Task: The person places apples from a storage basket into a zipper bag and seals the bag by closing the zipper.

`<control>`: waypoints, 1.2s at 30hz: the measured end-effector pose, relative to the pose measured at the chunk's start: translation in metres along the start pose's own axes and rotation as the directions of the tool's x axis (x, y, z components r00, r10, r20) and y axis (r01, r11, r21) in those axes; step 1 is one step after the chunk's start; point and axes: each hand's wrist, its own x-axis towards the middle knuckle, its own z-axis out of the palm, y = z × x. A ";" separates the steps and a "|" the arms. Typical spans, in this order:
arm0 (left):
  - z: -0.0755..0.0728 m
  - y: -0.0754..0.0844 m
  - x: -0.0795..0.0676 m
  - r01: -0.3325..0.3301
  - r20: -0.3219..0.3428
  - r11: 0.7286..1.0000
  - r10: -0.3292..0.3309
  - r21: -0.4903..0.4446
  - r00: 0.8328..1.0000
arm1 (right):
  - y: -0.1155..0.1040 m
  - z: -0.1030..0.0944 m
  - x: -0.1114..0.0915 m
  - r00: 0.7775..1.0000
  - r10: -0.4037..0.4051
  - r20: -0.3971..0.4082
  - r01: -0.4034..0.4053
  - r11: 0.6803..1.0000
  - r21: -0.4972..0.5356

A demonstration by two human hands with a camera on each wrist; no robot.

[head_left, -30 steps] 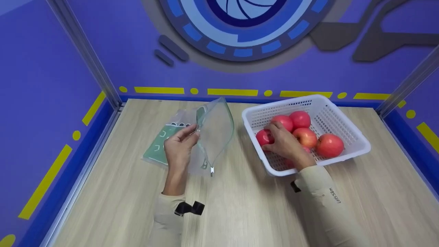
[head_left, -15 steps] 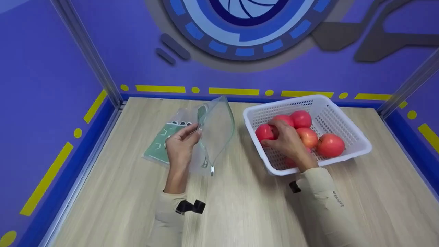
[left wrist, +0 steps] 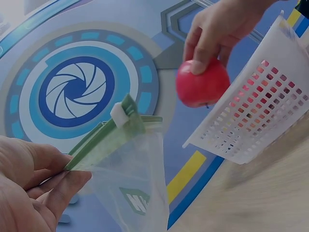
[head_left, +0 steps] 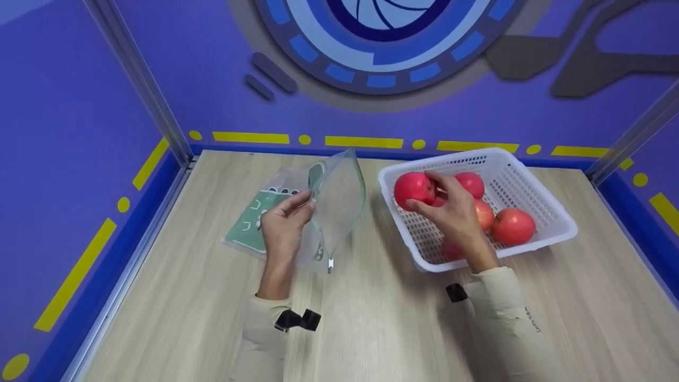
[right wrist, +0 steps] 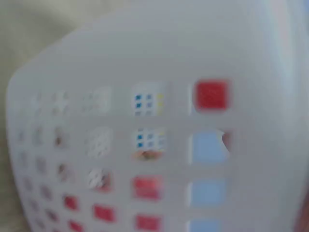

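Note:
With thumb and fingers, my left hand [head_left: 284, 225] pinches the green-edged rim of a clear zip bag [head_left: 339, 207]. The bag's mouth gapes toward the right, and a white slider [left wrist: 119, 115] sits on its zip edge. My right hand [head_left: 453, 215] grips a red apple [head_left: 412, 191], raised above the left side of a white plastic basket [head_left: 546, 212]. In the left wrist view this apple [left wrist: 203, 83] hangs just above the basket's rim. Several other apples lie in the basket, among them a red one [head_left: 513, 226]. Only the basket's perforated wall [right wrist: 120, 63] fills most of the right wrist view.
Beside the left hand, a flat green-printed plastic bag [head_left: 246, 225] lies on the wooden table [head_left: 366, 318]. A purple panel [head_left: 339, 119] stands behind the table, and metal-framed side walls border it.
My right hand has lifted the red apple up from among the others in the basket. The left hand stays at the bag's rim, nearly still.

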 end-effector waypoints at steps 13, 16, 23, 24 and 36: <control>0.000 0.001 -0.001 0.016 -0.009 1.000 -0.017 -0.021 1.000 | -0.051 0.032 -0.014 0.975 -0.212 -0.063 0.220 0.958 0.182; 0.000 0.002 0.000 0.002 -0.014 0.999 -0.003 -0.037 1.000 | -0.058 0.042 -0.014 0.960 -0.268 -0.078 0.278 0.942 0.186; 0.000 0.006 -0.002 0.013 -0.017 1.000 -0.014 -0.026 1.000 | -0.065 0.065 -0.018 0.940 -0.338 -0.032 0.340 0.932 0.125; 0.000 0.007 -0.003 0.021 -0.021 0.999 -0.022 -0.028 1.000 | -0.065 0.068 -0.019 0.939 -0.343 -0.021 0.344 0.933 0.110; 0.000 0.007 -0.004 -0.004 -0.033 0.998 0.002 -0.063 0.999 | -0.059 0.089 -0.029 0.923 -0.371 0.097 0.378 0.924 -0.057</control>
